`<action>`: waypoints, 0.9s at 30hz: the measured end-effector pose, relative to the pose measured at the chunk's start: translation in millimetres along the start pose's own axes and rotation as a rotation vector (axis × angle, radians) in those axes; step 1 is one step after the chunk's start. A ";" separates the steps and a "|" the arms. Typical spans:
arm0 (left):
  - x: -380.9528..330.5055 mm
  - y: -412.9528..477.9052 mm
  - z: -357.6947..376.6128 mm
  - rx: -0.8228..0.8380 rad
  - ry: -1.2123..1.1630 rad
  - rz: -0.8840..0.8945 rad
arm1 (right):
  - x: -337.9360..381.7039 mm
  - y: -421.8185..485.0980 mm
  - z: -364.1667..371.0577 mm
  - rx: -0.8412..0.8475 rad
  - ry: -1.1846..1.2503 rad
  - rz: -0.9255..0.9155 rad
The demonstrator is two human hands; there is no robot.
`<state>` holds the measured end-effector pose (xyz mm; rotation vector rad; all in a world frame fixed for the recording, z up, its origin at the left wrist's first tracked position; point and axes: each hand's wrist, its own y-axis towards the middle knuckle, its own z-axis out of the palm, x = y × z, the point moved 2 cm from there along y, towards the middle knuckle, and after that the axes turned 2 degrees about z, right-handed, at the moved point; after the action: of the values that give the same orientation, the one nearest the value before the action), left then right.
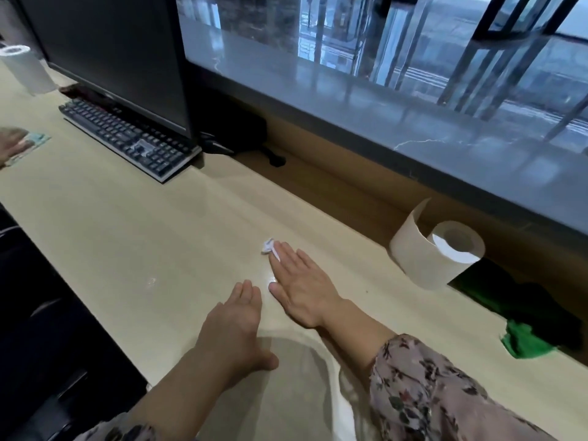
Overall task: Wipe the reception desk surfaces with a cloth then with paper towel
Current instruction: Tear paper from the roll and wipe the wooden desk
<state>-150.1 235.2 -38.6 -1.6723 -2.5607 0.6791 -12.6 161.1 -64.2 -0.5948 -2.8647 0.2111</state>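
Note:
My right hand (299,281) lies flat on the beige desk (143,233), fingers straight, and its fingertips press a small crumpled white piece of paper towel (268,246). My left hand (235,326) rests flat on the desk just left of it, fingers straight and holding nothing. A paper towel roll (445,253) stands to the right against the back wall of the desk, with a loose sheet curling up from it. A green cloth (525,343) lies at the desk's right end, apart from both hands.
A black keyboard (127,138) and monitor (111,52) stand at the back left. A second white roll (27,70) stands at the far left. Another person's hand (11,144) presses a pale cloth (31,144) there. A glossy raised counter (350,100) runs behind.

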 end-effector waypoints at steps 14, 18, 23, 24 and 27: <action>0.4 2.2 4.6 0.015 0.015 0.002 | -121.0 26.5 -42.3 0.085 0.319 0.739; -0.8 4.1 4.7 0.038 0.034 -0.008 | -66.4 46.7 -27.8 -0.139 0.110 0.347; -2.3 4.0 4.2 0.055 0.042 -0.040 | -18.7 34.5 -5.9 0.003 0.001 -0.016; -3.1 3.5 3.4 0.050 0.042 -0.043 | -23.4 33.7 -6.9 0.020 -0.010 -0.030; -4.2 2.4 0.7 0.053 0.044 -0.043 | -47.6 36.4 -22.2 0.012 0.031 0.013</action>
<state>-146.4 232.1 -39.2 -1.5935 -2.5175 0.6931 49.0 177.0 -57.5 -0.6086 -2.8290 0.2192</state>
